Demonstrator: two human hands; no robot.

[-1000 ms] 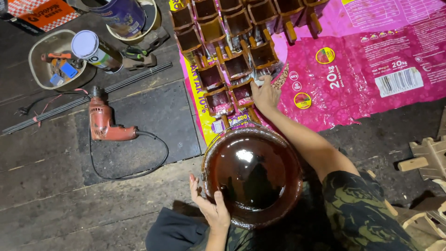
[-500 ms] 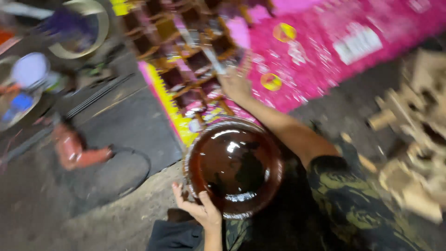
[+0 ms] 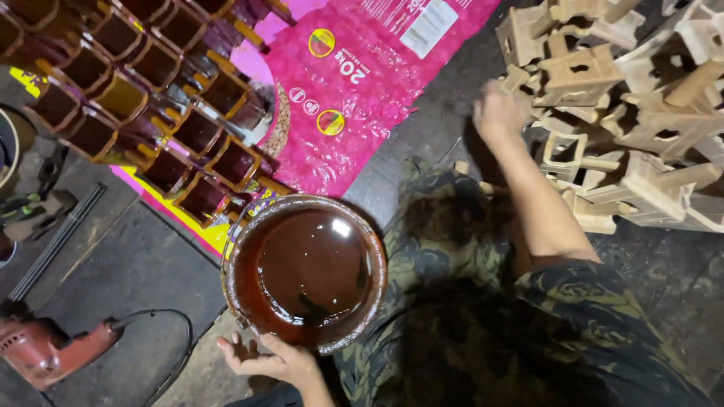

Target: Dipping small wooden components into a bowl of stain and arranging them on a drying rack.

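- Looking down through the head camera, you have your right hand (image 3: 498, 113) stretched out to the pile of unfinished wooden pieces (image 3: 626, 113) at the upper right; its fingers are curled down among the nearest pale pieces, but the hand is motion-blurred, so you cannot tell whether it has closed on one or only touches them.
- Your left hand (image 3: 268, 360) sits at the bottom of the view, just under the near rim of the bucket of dark brown stain (image 3: 302, 267), palm up and fingers spread loosely, grasping nothing; its fingertips are just beside the bucket's edge, and contact is not clear.
- The bucket stands on the dark floor right in front of your knees, its glossy liquid catching a bright spot of light, with drips of the same brown around the rim.
- Beyond the bucket, to the upper left, rows of stained wooden pieces (image 3: 151, 98) lie close together on a pink printed sack (image 3: 362, 90) spread flat as a mat; the nearest stained piece is just beside the bucket's far edge.
- Your camouflage trousers (image 3: 483, 301) fill the lower right, between the bucket and the raw pile.
- At the lower left a red electric drill (image 3: 45, 348) lies on the floor with its black cord (image 3: 170, 339) curling towards the bucket, well apart from both hands.
- Thin dark metal rods (image 3: 56, 241) lie slantwise at the left edge above the drill.
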